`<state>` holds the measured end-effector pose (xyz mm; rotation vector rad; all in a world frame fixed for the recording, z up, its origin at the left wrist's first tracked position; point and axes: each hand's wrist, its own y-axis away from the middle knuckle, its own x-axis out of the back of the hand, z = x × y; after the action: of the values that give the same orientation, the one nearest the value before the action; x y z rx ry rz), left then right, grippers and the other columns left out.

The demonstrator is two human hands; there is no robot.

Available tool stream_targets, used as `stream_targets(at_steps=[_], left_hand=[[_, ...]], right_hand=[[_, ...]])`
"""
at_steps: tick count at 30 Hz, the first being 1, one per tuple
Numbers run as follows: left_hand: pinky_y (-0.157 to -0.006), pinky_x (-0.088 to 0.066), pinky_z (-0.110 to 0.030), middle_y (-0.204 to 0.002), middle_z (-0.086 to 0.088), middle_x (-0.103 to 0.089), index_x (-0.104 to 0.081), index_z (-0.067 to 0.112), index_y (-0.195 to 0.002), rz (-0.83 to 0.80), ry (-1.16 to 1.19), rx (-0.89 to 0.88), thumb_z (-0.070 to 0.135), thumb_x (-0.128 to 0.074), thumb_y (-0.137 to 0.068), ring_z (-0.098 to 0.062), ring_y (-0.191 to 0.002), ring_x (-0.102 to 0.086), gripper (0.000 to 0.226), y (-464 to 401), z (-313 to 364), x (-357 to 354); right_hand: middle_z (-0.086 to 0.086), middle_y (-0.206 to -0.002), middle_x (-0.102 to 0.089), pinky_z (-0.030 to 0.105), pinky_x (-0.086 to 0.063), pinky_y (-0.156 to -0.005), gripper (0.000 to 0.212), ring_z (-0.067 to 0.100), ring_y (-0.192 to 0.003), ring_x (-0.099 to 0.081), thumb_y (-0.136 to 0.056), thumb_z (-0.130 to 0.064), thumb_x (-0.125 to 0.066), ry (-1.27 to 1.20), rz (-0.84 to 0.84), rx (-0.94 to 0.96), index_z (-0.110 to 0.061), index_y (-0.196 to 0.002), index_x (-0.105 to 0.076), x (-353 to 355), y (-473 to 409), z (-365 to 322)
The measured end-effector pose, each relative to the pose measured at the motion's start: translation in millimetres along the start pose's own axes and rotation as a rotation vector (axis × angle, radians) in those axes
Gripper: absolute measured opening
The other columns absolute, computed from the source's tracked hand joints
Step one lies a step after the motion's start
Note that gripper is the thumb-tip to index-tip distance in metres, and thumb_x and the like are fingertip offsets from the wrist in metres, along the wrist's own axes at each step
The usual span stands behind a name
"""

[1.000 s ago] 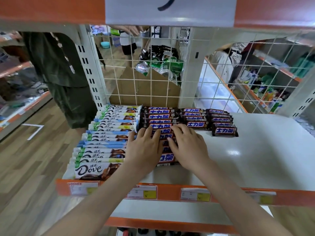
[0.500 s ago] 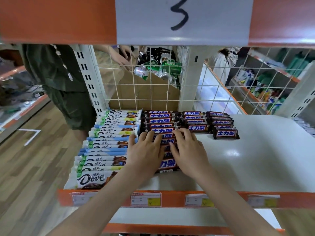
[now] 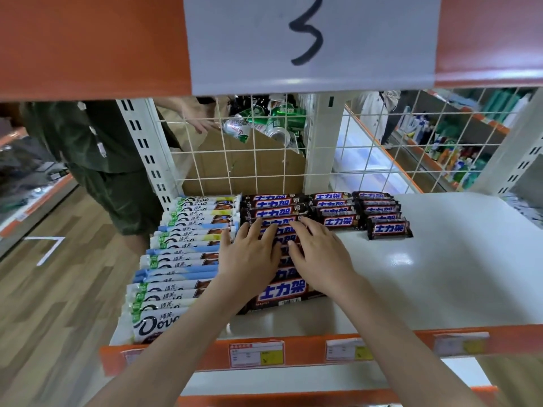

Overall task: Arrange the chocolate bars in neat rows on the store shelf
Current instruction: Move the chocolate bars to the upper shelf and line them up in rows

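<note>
With shelf (image 3: 440, 259) mostly bare at frame right, squaring up dark chocolate-bar row (image 3: 282, 292) at centre, beside white Dove row (image 3: 182, 254). Left hand (image 3: 249, 257), right hand (image 3: 320, 257) flat on it, fingers straight. Next: probably extend shorter rows forward.

Under the fingers (image 3: 266, 230) the dark chocolate bars (image 3: 282, 292) are showing glossy plastic wrappers that are catching light. Just left of the fingers, the white and blue bars (image 3: 179, 259) are wearing smooth, shiny film too. To the right of the fingers the shelf (image 3: 440, 274) is looking like smooth painted metal, semi-glossy, reflecting a lamp. Beyond the fingertips a wire grid (image 3: 235, 160) is showing white coated metal, and a cardboard box (image 3: 244, 168) behind it is looking matt brown. Nearer than the fingers, paper price labels (image 3: 255, 354) are sitting on a glossy orange strip (image 3: 308, 355). Far left, the floor (image 3: 53, 289) is looking like matt wood grain.
</note>
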<state>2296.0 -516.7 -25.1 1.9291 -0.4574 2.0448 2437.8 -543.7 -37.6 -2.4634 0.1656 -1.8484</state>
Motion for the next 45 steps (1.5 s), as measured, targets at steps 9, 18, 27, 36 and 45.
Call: stream_targets(at_steps=[9,18,27,36,45], left_hand=[[-0.112,-0.012,-0.054,-0.151,-0.001,-0.024,-0.022,0.025,-0.142,0.015,0.033,0.037,0.045,-0.019,-0.098,-0.021,-0.141,-0.018,0.048,-4,10,6],[-0.112,-0.015,-0.048,-0.15,0.001,-0.025,-0.025,0.025,-0.142,0.043,0.151,-0.054,0.04,-0.026,-0.098,-0.019,-0.14,-0.02,0.046,-23,84,11],[-0.113,-0.019,-0.042,-0.151,0.002,-0.025,-0.027,0.023,-0.144,0.128,0.168,-0.264,0.032,-0.035,-0.096,-0.016,-0.14,-0.022,0.049,-47,155,-8],[-0.114,-0.017,-0.04,-0.148,-0.001,-0.031,-0.028,0.015,-0.143,0.079,0.118,-0.26,0.035,-0.026,-0.098,-0.018,-0.137,-0.027,0.05,-52,173,-27],[-0.116,-0.005,-0.043,-0.156,0.004,-0.013,-0.015,0.022,-0.147,0.085,0.056,-0.244,0.044,-0.037,-0.096,-0.015,-0.143,-0.01,0.06,-71,174,-17]], right_hand=[[-0.002,-0.153,-0.022,0.038,-0.022,-0.114,0.048,0.017,-0.141,-0.019,-0.1,-0.041,-0.028,-0.008,0.016,0.023,-0.026,-0.145,-0.026,5,2,2],[-0.001,-0.136,-0.046,0.041,-0.037,-0.099,0.042,0.022,-0.124,-0.046,-0.094,-0.037,-0.031,0.075,0.175,0.002,-0.022,-0.13,-0.048,38,11,67],[-0.001,-0.127,-0.053,0.04,-0.045,-0.092,0.045,0.024,-0.113,-0.054,-0.087,-0.037,-0.032,0.138,0.123,-0.084,-0.021,-0.123,-0.053,55,22,144],[-0.001,-0.142,-0.04,0.034,-0.041,-0.093,0.047,0.022,-0.126,-0.043,-0.09,-0.029,-0.049,0.121,0.066,-0.024,-0.021,-0.135,-0.043,51,28,166],[-0.002,-0.147,-0.034,0.035,-0.037,-0.1,0.066,0.021,-0.13,-0.038,-0.082,-0.024,-0.06,0.064,0.07,0.053,-0.021,-0.143,-0.034,65,17,182]])
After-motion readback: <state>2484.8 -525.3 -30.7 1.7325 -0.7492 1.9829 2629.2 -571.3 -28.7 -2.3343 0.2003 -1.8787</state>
